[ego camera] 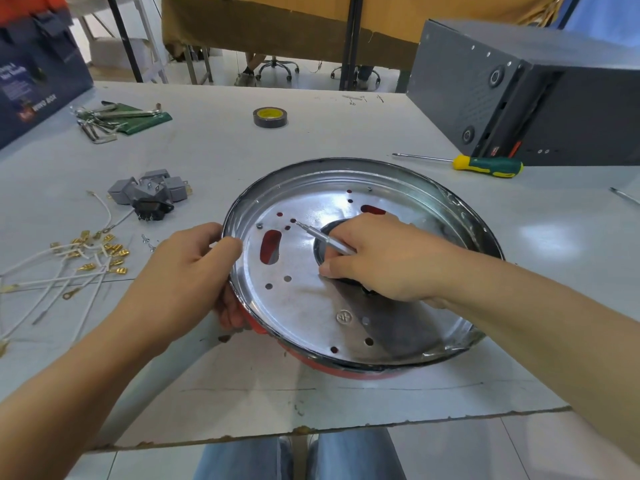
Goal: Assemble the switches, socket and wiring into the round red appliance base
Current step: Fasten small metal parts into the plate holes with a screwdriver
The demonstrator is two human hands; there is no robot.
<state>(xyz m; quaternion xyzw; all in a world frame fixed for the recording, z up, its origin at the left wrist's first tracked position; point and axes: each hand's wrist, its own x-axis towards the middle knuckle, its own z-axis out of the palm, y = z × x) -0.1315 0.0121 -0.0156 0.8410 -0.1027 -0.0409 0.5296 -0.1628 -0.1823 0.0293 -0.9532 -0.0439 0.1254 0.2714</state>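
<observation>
Red appliance base (346, 370) — rim clasped in left hand (194, 268), fingers curled over its edge. Right hand (384, 258) grips a screwdriver (323, 239), tip just beyond its fingers at a plate hole. Switches (152, 188), socket (152, 207), wires (62, 275) lie loose left of the left fingers — uninstalled.

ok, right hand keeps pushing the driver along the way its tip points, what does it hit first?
The right hand holds a screwdriver pointing up-left. Its tip sits right at the small holes in the silver plate, so probably the plate there; beyond lies the screw near the rim. Depth is unclear.
</observation>
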